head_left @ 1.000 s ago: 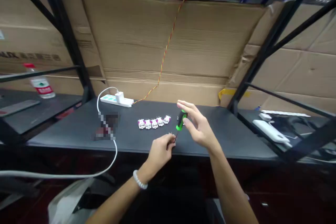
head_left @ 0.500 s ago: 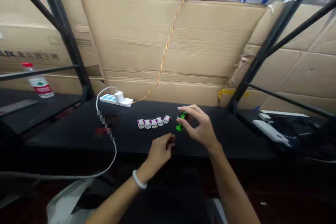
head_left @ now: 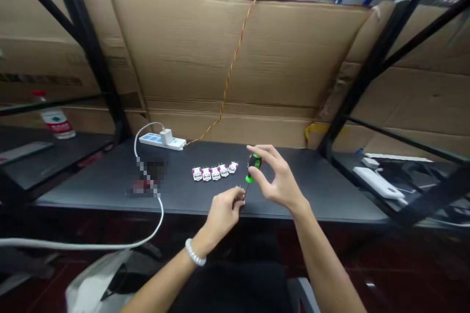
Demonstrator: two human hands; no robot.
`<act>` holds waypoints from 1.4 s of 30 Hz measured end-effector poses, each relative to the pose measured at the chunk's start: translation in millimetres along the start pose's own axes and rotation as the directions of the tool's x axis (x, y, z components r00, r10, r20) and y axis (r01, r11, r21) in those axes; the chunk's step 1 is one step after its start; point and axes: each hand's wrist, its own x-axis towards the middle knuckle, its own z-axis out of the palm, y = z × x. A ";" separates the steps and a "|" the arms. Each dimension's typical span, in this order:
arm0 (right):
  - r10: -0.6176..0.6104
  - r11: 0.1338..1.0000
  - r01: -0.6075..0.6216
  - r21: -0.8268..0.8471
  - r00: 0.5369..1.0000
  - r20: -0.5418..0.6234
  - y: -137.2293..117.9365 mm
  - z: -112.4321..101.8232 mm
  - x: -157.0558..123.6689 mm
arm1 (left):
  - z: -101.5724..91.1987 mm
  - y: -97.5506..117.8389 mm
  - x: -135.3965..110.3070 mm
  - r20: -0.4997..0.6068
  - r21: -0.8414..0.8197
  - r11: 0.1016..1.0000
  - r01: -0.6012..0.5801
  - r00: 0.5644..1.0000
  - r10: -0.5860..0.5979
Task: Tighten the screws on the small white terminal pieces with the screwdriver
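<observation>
One green-and-black screwdriver (head_left: 253,162) has a thin shaft (head_left: 246,190).

Right fingers (head_left: 267,155) grip screwdriver (head_left: 254,162), shaft (head_left: 246,190) down at left fingers (head_left: 237,192).

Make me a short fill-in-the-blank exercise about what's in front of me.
The right hand holds a screwdriver coloured black and ____.
The row of white parts lies to the ____ of that tool.
The bottle has a cap that is ____.

Missing words: green; left; red.
</observation>
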 end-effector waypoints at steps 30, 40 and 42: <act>0.038 0.993 -0.043 -0.110 0.998 -0.047 -0.4 -0.6 -0.6 | -3.8 -1.7 0.8 0.041 -0.066 0.998 -0.010 0.999 0.013; 0.089 0.996 -0.089 -0.006 0.995 -0.056 1.0 6.7 -3.5 | -4.0 -0.4 0.9 0.041 -0.055 0.998 -0.009 0.999 0.011; 0.060 0.988 -0.074 -0.136 0.993 -0.104 -0.3 6.9 -0.7 | -3.8 0.1 1.0 0.035 -0.059 0.998 -0.005 0.999 0.007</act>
